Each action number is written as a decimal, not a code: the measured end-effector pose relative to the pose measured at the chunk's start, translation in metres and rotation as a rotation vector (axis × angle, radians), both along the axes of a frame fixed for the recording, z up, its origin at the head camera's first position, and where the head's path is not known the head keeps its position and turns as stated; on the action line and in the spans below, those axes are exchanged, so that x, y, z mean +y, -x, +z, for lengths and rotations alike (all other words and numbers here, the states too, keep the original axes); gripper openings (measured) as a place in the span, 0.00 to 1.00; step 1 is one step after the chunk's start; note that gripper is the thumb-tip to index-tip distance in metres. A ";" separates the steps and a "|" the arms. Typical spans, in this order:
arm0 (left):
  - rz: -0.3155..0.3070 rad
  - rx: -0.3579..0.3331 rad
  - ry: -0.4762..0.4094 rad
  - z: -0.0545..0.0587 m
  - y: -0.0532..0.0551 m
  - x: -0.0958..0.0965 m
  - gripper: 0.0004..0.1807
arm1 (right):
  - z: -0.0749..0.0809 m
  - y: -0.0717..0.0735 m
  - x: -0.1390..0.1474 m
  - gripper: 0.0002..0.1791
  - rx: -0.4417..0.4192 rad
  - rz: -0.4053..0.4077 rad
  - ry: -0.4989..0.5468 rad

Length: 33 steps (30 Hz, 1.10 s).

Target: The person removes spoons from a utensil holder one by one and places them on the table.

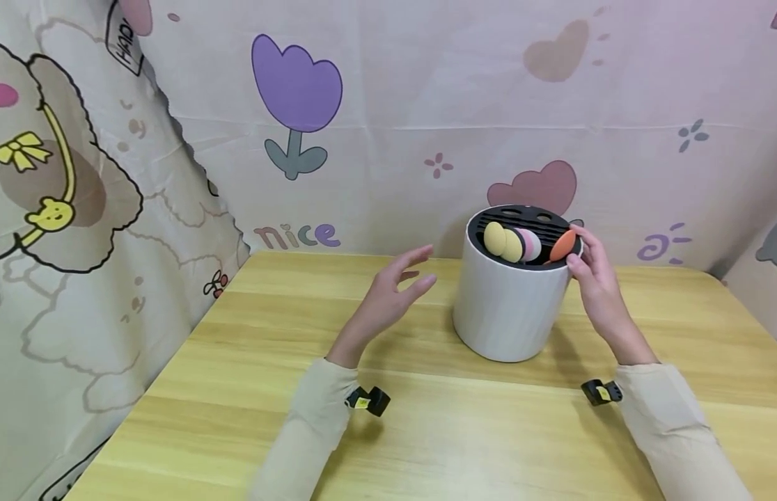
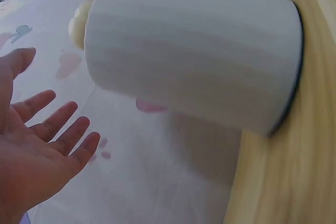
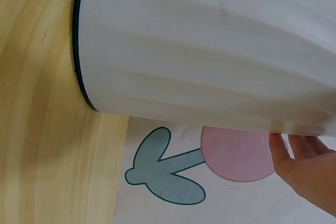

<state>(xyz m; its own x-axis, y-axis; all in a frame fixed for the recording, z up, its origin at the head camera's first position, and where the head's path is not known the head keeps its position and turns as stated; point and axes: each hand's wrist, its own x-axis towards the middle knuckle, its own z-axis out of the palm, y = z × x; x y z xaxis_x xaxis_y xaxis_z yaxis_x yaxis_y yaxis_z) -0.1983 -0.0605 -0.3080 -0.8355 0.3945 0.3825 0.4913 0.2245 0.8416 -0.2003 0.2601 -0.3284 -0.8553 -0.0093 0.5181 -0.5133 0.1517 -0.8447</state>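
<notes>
A white round holder [image 1: 512, 313] with a black slotted top stands upright on the table. Pale yellow rounded ends [image 1: 503, 242], a pink-and-white one [image 1: 528, 245] and an orange one [image 1: 562, 245] stick up out of its top. At the holder's right rim my right hand [image 1: 598, 282] grips, thumb in front and fingers to the side, close beside the orange end. The left hand [image 1: 388, 296] hovers to the left of the holder, apart from it, its fingers spread and nothing in them. In the left wrist view that palm [image 2: 37, 161] is bare.
The wooden table [image 1: 250, 390] has its back edge just behind the holder. A printed cloth [image 1: 388, 174] hangs behind the table, and more cloth hangs at the left [image 1: 113, 313]. Small black devices [image 1: 370, 401] are strapped at both wrists.
</notes>
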 end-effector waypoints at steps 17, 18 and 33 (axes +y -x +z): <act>-0.134 -0.052 -0.128 0.044 0.042 0.043 0.21 | 0.000 0.001 0.003 0.28 -0.033 -0.012 -0.077; -0.140 -0.058 -0.119 0.046 0.043 0.044 0.21 | 0.000 0.000 0.004 0.28 -0.033 -0.017 -0.082; -0.110 0.162 0.204 0.060 0.043 0.064 0.19 | 0.000 -0.002 0.003 0.27 -0.024 0.018 -0.004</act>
